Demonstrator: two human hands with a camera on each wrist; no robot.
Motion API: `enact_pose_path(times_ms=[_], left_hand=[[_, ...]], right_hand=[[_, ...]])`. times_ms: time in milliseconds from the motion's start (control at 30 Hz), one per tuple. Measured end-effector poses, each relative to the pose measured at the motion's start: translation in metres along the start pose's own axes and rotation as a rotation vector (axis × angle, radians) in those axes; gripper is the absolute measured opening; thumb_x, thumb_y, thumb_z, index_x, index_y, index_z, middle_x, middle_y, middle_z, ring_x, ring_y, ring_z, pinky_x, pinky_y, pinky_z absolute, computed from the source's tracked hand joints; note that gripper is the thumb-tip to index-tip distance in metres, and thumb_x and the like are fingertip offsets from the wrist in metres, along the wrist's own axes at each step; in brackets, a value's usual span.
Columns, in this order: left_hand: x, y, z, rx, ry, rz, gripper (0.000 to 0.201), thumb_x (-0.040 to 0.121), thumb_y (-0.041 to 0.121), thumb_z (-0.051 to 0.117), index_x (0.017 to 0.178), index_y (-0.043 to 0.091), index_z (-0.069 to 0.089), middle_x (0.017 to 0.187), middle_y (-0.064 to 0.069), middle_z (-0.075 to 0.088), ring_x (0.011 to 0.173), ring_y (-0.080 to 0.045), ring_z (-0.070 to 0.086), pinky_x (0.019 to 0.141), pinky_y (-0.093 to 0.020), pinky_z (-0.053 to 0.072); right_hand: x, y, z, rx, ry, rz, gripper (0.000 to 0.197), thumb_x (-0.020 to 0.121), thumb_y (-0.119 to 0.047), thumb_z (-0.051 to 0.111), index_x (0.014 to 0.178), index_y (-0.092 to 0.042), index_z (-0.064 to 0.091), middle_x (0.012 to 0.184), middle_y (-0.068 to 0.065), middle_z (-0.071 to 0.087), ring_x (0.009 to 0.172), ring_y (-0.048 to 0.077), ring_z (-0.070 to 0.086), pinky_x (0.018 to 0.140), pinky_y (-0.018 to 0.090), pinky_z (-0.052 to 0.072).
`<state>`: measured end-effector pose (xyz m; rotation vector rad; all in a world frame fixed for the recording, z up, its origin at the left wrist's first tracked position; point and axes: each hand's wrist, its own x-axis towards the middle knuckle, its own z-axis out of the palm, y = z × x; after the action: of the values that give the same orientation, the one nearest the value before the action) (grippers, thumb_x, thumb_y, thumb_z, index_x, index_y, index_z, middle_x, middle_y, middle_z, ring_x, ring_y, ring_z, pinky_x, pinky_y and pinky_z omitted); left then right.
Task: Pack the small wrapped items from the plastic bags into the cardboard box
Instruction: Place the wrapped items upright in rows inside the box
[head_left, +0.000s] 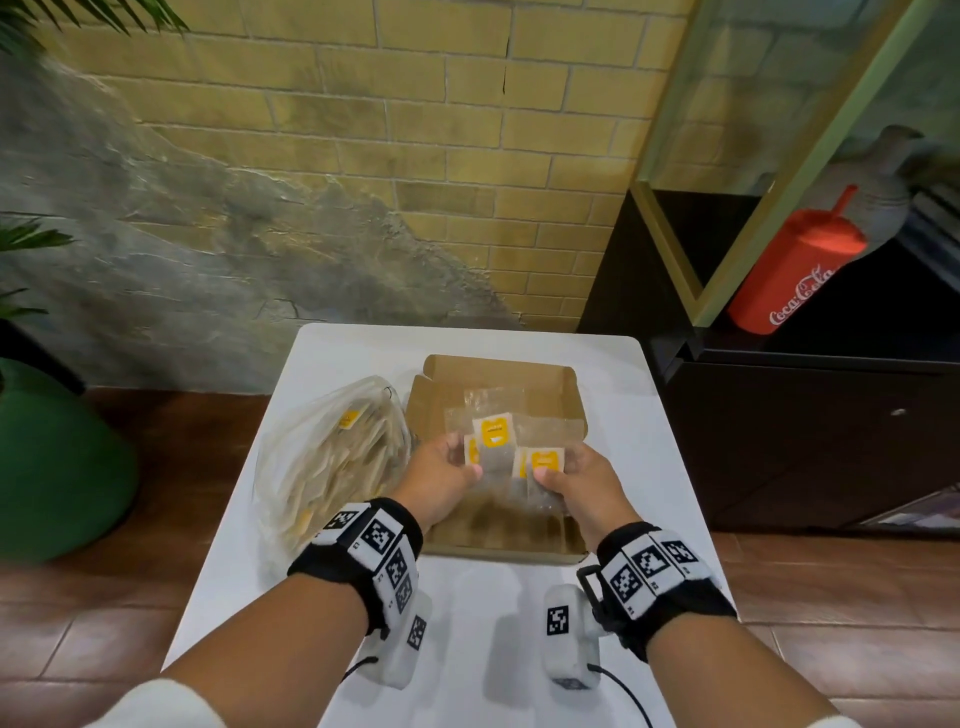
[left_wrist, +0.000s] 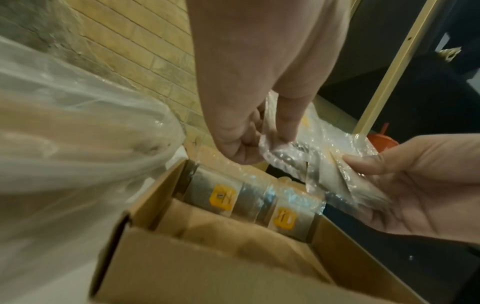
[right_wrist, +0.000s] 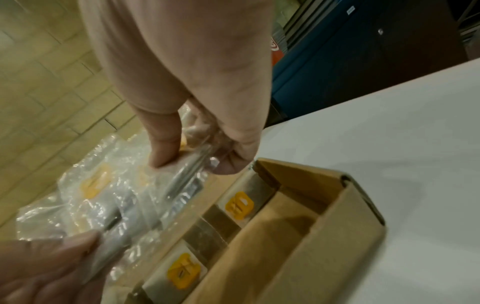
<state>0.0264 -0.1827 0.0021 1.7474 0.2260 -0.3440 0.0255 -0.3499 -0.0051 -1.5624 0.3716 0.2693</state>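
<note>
An open cardboard box (head_left: 569, 395) sits on the white table (head_left: 649, 441). Over it both hands hold a fanned bunch of clear wrapped packets with yellow labels (head_left: 496, 441). My left hand (head_left: 452, 467) pinches the bunch's left side, my right hand (head_left: 563, 475) its right side. In the left wrist view, thumb and fingers of the left hand (left_wrist: 259, 131) clamp the packets (left_wrist: 311, 156). In the right wrist view the right hand (right_wrist: 192, 148) grips the bunch (right_wrist: 124, 197). More labelled packets (left_wrist: 249, 203) (right_wrist: 233, 207) stand on edge inside the box (left_wrist: 207, 267) (right_wrist: 337, 216). A full plastic bag (head_left: 332, 457) lies left of the box.
A black cabinet (head_left: 805, 441) with a red Coca-Cola cup (head_left: 789, 280) stands to the right. A brick wall runs behind the table. A green pot (head_left: 52, 457) and plant leaves are at the left. The plastic bag (left_wrist: 64, 144) fills the left of the left wrist view.
</note>
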Motion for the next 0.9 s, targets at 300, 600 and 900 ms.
enact_pose_path(times_ms=[300,600,900], left_hand=[[0.009,-0.037,0.007,0.167,-0.122,-0.138,0.035,0.081,-0.013,0.052,0.099,0.016,0.06,0.084,0.0,0.06,0.075,-0.012,0.054,0.063,-0.016,0.044],[0.016,-0.047,0.007,0.264,-0.086,-0.191,0.021,0.083,0.002,0.063,0.1,0.013,0.061,0.089,-0.007,0.063,0.077,-0.018,0.058,0.064,-0.021,0.047],[0.03,-0.016,-0.014,0.222,0.118,-0.007,0.022,0.083,0.006,0.066,0.066,0.018,0.06,0.066,0.001,0.058,0.071,-0.02,0.054,0.067,-0.021,0.041]], right_hand=[[0.005,0.034,0.007,-0.282,-0.197,0.049,0.027,0.079,0.009,0.062,0.076,-0.018,0.062,0.081,-0.004,0.062,0.079,0.011,0.058,0.074,0.018,0.046],[0.013,0.052,0.007,-0.64,-0.131,0.119,0.014,0.081,-0.004,0.063,0.089,-0.016,0.063,0.092,0.003,0.064,0.091,0.021,0.06,0.08,0.027,0.049],[0.002,0.005,-0.007,-0.541,0.124,-0.213,0.01,0.089,-0.01,0.055,0.081,-0.015,0.054,0.08,-0.001,0.058,0.076,0.016,0.054,0.061,0.017,0.037]])
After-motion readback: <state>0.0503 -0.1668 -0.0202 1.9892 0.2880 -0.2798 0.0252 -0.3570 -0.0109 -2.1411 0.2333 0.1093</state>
